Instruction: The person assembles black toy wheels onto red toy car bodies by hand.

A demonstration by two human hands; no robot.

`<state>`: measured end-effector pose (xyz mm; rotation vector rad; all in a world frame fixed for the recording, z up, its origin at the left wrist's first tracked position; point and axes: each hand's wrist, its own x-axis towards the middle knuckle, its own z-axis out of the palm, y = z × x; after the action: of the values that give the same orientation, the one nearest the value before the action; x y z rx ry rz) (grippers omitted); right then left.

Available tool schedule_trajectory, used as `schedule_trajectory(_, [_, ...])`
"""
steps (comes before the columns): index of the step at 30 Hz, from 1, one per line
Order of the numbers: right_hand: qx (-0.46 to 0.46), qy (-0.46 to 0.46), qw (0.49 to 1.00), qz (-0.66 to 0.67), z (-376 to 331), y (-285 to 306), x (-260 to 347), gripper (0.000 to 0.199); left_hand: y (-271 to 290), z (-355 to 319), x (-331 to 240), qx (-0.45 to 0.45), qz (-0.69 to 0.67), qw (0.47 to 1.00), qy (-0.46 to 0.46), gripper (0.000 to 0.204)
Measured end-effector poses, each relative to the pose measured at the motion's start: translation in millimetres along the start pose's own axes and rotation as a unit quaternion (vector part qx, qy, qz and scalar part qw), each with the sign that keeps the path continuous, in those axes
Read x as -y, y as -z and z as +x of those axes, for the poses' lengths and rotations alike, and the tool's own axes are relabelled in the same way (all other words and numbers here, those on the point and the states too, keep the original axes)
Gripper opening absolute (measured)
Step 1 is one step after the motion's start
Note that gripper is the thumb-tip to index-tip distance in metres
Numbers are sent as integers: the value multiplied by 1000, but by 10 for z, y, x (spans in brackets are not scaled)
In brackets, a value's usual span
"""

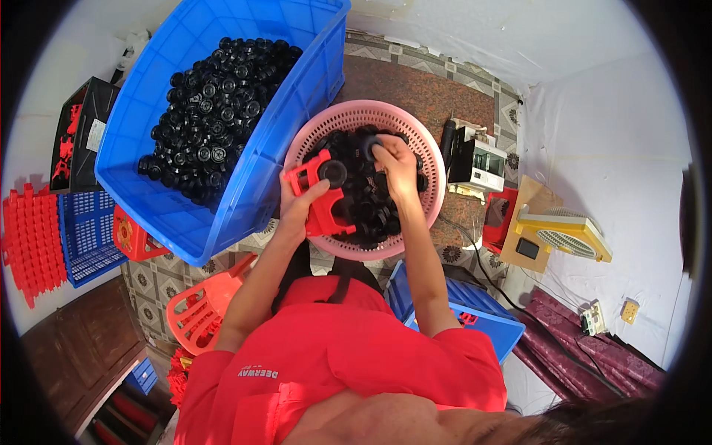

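A red plastic frame (322, 217), like a toy chassis, is gripped in my left hand (297, 202). One black wheel (333, 173) sits at the frame's upper right side, close to my left thumb; whether it is fixed on cannot be seen. My right hand (399, 169) pinches another black wheel (371, 147) between thumb and fingers, right of the frame. Both hands are over a round pink basket (437, 159) filled with loose black wheels (374, 219). The frame overlaps the basket's left side.
A big blue crate (252, 178) of black wheels (215, 111) stands left of the basket. To the right are a small white-and-black device (480, 165) and a yellow-framed fan (567, 232). An orange chair (200, 308) is at lower left, a blue bin (486, 330) at lower right.
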<state>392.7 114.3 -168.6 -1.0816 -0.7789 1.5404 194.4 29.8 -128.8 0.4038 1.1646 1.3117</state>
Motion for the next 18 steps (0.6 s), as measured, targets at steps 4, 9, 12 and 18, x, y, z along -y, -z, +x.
schedule_trajectory(4, [117,-36,991,-48,-755,-92,508,25,-143,87,-89,41,9,999,-9,66])
schedule_trajectory(9, [114,-25,979,-169,-987,-254,498,27,-249,81,-284,67,50,996,-41,67])
schedule_trajectory(12, [133,-11,942,-309,-1033,-480,632,44,-275,-86,-622,71,21,996,-52,81])
schedule_trajectory(18, [160,93,981,-61,-1164,-1098,659,77,8,-411,-1042,199,168,929,-265,147])
